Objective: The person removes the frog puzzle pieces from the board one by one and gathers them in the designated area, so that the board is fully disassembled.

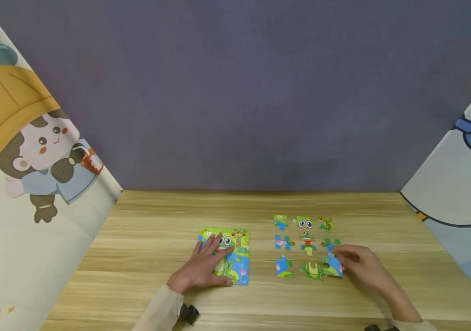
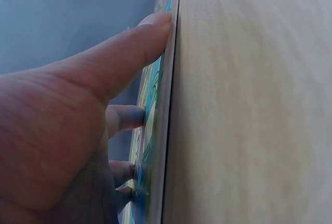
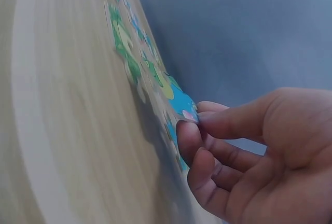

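Observation:
My left hand [image 1: 203, 269] lies with fingers spread on a flat board [image 1: 242, 266] printed with a green frog on blue. In the left wrist view the thumb [image 2: 148, 40] presses near the board's edge, and the other fingertips touch its face. Over to the right, my right hand [image 1: 365, 269] pinches a blue and green jigsaw piece [image 1: 334, 267] between thumb and fingers. That piece is raised and tilted above the table in the right wrist view. Its left side overlaps the frog-belly piece [image 1: 312, 271] in the head view.
Several loose jigsaw pieces lie apart in rows, among them an eyes piece [image 1: 304, 222], a mouth piece [image 1: 308, 240] and a blue corner piece [image 1: 283, 267]. The wooden table [image 1: 156, 220] ends at a dark backdrop [image 1: 235, 115], with printed cloth panels on both sides.

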The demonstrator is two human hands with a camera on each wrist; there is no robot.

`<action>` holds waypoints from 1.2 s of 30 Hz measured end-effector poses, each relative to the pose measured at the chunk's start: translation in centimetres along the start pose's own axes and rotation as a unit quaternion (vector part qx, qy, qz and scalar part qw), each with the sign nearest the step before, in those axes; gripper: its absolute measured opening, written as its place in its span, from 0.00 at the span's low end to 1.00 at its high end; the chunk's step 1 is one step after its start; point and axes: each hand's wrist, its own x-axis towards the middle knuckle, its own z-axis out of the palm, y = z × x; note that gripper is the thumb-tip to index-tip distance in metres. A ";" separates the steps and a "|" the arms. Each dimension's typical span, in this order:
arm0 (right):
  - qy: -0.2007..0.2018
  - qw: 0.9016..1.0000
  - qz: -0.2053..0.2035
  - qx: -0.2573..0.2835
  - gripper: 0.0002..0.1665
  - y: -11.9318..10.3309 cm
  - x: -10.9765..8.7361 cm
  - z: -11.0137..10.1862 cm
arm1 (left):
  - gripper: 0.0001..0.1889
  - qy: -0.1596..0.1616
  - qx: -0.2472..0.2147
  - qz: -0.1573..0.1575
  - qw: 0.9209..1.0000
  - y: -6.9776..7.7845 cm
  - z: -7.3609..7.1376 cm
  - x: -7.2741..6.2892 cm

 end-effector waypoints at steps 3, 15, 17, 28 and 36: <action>0.005 1.000 0.001 -0.001 0.15 0.4 -0.4 -0.3 | 0.46 0.000 0.000 -0.001 1.000 -0.1 0.0 0.0; 0.008 0.997 0.047 -0.056 0.14 0.8 -0.9 -0.3 | 0.46 0.003 0.000 -0.007 1.000 -0.3 -0.1 -0.2; 0.009 0.995 0.057 -0.082 0.14 0.7 -0.9 -0.3 | 0.46 0.002 -0.002 -0.007 1.000 -0.2 -0.2 -0.3; 0.011 0.986 0.062 -0.153 0.13 0.1 -0.7 -0.2 | 0.46 0.000 -0.010 -0.001 1.000 0.1 -0.4 -0.4; 0.019 0.987 0.052 -0.150 0.12 0.1 -1.1 -0.3 | 0.46 -0.002 -0.006 -0.003 1.000 -0.1 -0.2 -0.3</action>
